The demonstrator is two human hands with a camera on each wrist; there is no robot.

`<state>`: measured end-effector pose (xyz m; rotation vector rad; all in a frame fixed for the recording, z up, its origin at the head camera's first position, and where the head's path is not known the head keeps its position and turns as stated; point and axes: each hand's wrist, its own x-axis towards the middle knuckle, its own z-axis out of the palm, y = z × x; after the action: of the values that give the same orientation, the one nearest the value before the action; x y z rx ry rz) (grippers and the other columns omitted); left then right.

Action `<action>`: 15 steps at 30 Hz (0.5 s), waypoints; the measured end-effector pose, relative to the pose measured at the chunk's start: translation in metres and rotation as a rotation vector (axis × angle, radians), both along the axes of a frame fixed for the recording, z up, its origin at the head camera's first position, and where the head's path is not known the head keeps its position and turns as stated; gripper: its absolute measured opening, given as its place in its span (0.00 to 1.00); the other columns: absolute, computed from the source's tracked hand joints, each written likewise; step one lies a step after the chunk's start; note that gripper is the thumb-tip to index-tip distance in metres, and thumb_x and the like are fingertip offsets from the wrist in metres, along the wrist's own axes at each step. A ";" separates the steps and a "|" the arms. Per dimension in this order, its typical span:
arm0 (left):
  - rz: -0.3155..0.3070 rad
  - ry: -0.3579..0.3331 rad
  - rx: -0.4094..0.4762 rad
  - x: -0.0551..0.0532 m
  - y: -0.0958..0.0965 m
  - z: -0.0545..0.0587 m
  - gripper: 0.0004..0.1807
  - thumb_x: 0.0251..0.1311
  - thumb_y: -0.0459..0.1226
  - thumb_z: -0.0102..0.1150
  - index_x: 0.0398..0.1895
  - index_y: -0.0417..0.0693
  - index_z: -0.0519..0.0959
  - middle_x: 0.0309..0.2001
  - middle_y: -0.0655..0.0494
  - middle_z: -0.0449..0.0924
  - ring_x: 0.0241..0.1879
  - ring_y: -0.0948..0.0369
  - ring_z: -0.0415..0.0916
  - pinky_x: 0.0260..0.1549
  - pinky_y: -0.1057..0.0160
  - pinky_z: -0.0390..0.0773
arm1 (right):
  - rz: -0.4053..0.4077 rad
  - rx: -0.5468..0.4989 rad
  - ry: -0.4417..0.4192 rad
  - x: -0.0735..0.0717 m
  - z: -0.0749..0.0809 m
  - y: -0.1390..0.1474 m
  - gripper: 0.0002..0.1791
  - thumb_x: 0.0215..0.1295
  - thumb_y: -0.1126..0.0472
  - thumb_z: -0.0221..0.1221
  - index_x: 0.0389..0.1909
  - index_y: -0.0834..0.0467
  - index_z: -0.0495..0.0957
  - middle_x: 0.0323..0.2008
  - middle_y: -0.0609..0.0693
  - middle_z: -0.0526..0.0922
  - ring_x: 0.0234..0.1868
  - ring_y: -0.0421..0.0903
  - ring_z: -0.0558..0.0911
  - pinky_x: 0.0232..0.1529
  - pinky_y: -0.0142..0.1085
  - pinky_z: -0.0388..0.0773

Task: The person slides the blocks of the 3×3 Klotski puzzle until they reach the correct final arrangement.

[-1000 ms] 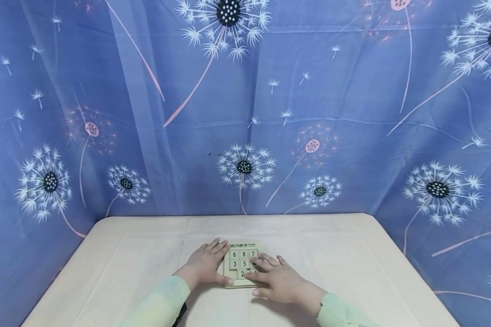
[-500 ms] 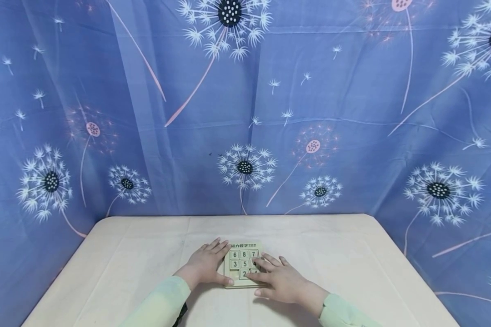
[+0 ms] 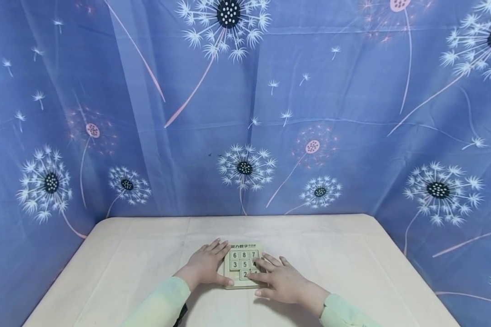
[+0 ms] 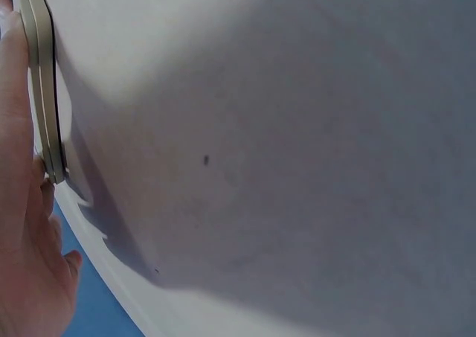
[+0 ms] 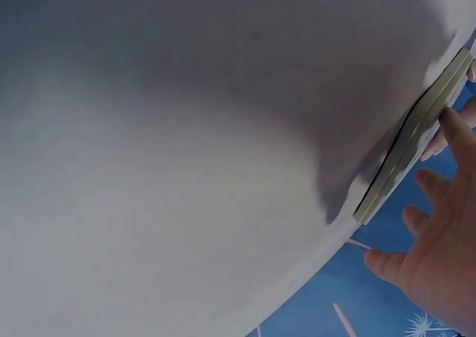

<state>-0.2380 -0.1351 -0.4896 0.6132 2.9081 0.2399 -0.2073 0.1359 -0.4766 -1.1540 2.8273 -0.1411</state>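
A pale green sliding number puzzle (image 3: 245,284) lies flat on the table, its tiles reading 6 8 7, then 3 5 4, then 2 and a tile mostly covered by fingers. The gap sits in the bottom left slot. Along the puzzle's left side spreads my left hand (image 3: 206,263), thumb at the lower corner and fingertips at the upper edge. From the right my right hand (image 3: 284,281) reaches over it with extended fingers; the index fingertip rests on the tile 2 (image 3: 244,274). Both wrist views show the puzzle edge-on, with a fingertip on its face in the right wrist view.
The puzzle lies on a cream-covered table (image 3: 147,245) with rounded far corners. Behind and to both sides hangs a blue dandelion-print curtain (image 3: 196,172). A dark strap (image 3: 181,314) shows under the left sleeve.
The tile 2 has slid a little to the right, opening a wider gap at the bottom left. My right hand has shifted slightly right; the left hand stays in place.
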 end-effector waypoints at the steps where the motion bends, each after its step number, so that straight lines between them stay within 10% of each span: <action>1: -0.001 0.000 0.003 0.001 0.000 0.001 0.61 0.46 0.70 0.69 0.79 0.48 0.62 0.81 0.53 0.60 0.82 0.49 0.54 0.79 0.44 0.61 | 0.000 0.001 0.000 0.000 0.000 0.000 0.28 0.72 0.32 0.51 0.69 0.33 0.74 0.78 0.50 0.66 0.79 0.59 0.64 0.71 0.70 0.67; 15: -0.017 0.022 0.016 0.004 -0.001 0.002 0.60 0.47 0.69 0.70 0.78 0.46 0.63 0.80 0.51 0.61 0.81 0.48 0.55 0.79 0.43 0.62 | -0.004 -0.027 -0.022 0.001 0.002 0.003 0.27 0.72 0.33 0.52 0.69 0.33 0.75 0.78 0.51 0.67 0.78 0.62 0.65 0.70 0.72 0.66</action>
<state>-0.2341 -0.1358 -0.4876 0.6475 2.9235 0.2565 -0.2066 0.1385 -0.4750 -1.1452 2.8175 -0.1908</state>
